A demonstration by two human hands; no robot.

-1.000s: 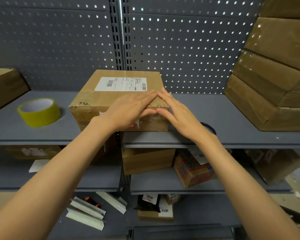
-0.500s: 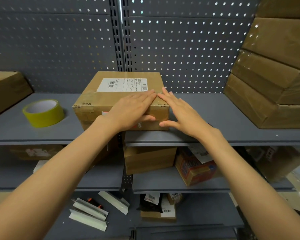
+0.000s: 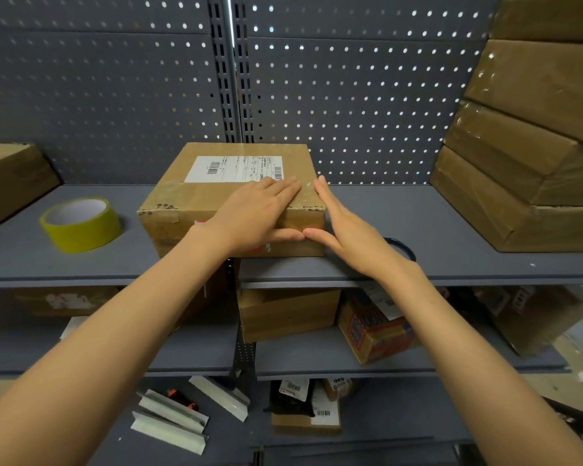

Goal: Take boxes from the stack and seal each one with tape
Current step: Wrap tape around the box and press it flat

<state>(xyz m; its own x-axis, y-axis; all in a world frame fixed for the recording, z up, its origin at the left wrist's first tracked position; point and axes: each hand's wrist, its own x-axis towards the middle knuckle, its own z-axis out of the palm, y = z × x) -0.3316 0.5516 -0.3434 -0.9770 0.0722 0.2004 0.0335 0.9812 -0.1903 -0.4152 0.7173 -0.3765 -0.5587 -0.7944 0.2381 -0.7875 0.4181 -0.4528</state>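
Box [image 3: 216, 196] — closed, labelled | left hand [image 3: 256, 213], right hand [image 3: 344, 227] — pressing flat

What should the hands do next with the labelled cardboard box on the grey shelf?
Probably keep smoothing: the left hand and right hand both press flat on the brown cardboard box's near right corner, while the yellow tape roll lies untouched.

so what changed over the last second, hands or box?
Little. The right hand slid off the near edge onto the right side of the box, fingers flat, thumb now meeting the left thumb. The left hand stays pressed flat on the top near corner. Nothing was gripped or released. Box and yellow tape roll stayed put.
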